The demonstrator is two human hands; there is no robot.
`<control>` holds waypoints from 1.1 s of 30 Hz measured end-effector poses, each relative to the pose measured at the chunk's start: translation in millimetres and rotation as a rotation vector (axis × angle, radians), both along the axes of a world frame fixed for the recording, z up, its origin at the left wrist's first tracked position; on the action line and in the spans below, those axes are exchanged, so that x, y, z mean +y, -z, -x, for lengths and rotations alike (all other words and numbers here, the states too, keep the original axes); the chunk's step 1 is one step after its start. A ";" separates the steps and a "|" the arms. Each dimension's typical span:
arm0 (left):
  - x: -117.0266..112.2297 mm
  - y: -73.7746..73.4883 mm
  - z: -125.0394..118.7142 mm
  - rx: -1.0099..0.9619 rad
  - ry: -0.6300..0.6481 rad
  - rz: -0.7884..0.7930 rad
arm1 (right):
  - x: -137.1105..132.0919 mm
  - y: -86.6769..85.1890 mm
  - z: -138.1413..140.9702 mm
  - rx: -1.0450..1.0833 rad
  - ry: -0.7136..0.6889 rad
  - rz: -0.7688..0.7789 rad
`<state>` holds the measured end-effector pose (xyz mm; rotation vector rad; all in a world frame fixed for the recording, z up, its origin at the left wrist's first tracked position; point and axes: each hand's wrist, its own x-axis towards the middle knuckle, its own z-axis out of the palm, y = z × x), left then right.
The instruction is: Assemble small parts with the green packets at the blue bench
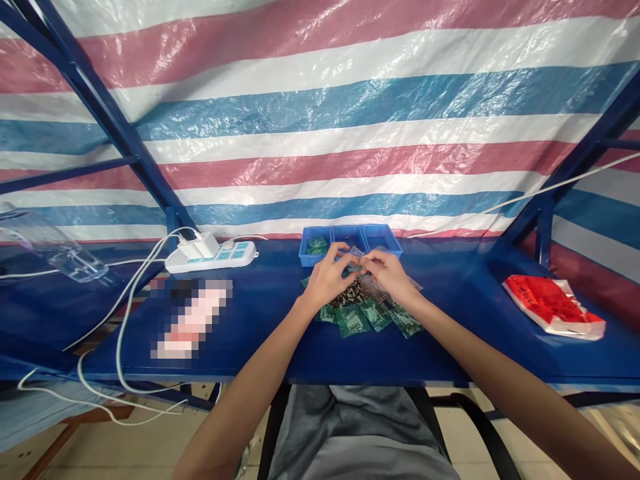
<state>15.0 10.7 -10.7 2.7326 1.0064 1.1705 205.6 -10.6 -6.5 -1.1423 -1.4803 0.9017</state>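
My left hand (327, 275) and my right hand (389, 273) meet over the middle of the blue table (280, 347), fingers pinched together on a small clear plastic bag (358, 259) held between them. Right under the hands lies a heap of small dark metal parts (351, 293). Several small green packets (370, 317) are spread on the table just in front of the heap. A blue tray (350, 241) with three compartments stands right behind the hands, and its left compartment holds green packets.
A white power strip (213, 257) with plugged chargers and white cables (125, 313) sits at the back left. A clear plastic bottle (55, 247) lies at the far left. A red-and-white bag (553, 305) rests at the right. A striped tarp hangs behind the blue frame.
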 end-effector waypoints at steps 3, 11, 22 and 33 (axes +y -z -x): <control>-0.8 -0.7 -2.4 -0.021 0.004 0.023 | -0.7 -1.6 -1.4 -0.013 0.024 -0.036; -1.2 -2.3 -3.5 -0.025 -0.003 -0.009 | -0.4 -5.7 -4.2 -0.055 -0.006 -0.121; -1.4 -7.9 0.9 -0.062 -0.097 0.056 | 1.6 -22.2 -24.4 -0.248 0.019 -0.193; 3.4 -6.6 5.7 0.024 -0.146 0.133 | 35.0 -2.1 -62.4 -0.679 0.343 -0.301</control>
